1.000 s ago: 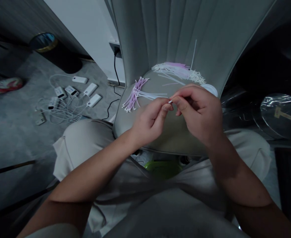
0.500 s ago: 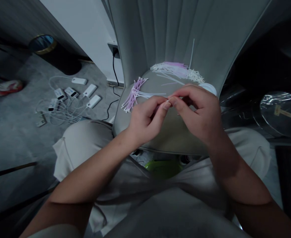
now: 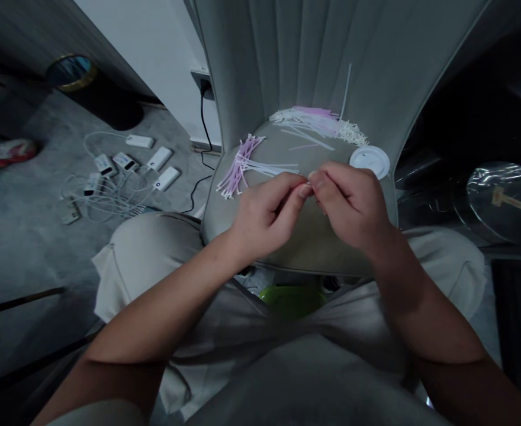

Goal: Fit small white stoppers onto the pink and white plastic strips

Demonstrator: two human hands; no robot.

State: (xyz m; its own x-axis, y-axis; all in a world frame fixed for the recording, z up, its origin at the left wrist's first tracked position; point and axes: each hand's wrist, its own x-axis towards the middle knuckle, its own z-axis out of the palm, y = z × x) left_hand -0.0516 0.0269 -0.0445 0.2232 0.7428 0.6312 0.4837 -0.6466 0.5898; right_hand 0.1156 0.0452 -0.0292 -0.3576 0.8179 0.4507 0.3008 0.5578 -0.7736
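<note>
Over the seat of a grey chair [image 3: 331,236], my left hand [image 3: 272,210] and my right hand [image 3: 353,201] meet at the fingertips. Each is closed in a pinch; what they pinch is tiny and mostly hidden between the fingers. Left of my left hand lies a bundle of pink and white thin sticks with white tips [image 3: 238,168], some white ones pointing right toward my fingers. A larger pile of white and pink sticks [image 3: 318,123] rests at the back of the seat. Beside my right hand sits a round white lid [image 3: 370,161].
One thin white stick [image 3: 346,92] leans against the backrest. On the floor at left are several white power banks [image 3: 167,178] with tangled cables [image 3: 113,204]. A black bin [image 3: 96,92] stands by the wall near a plugged socket [image 3: 202,84]. Something green [image 3: 291,300] shows below the seat.
My right hand has shifted slightly down, uncovering more of the white lid. Both hands' fingertips stay together, a little further right. The view has shifted slightly.
</note>
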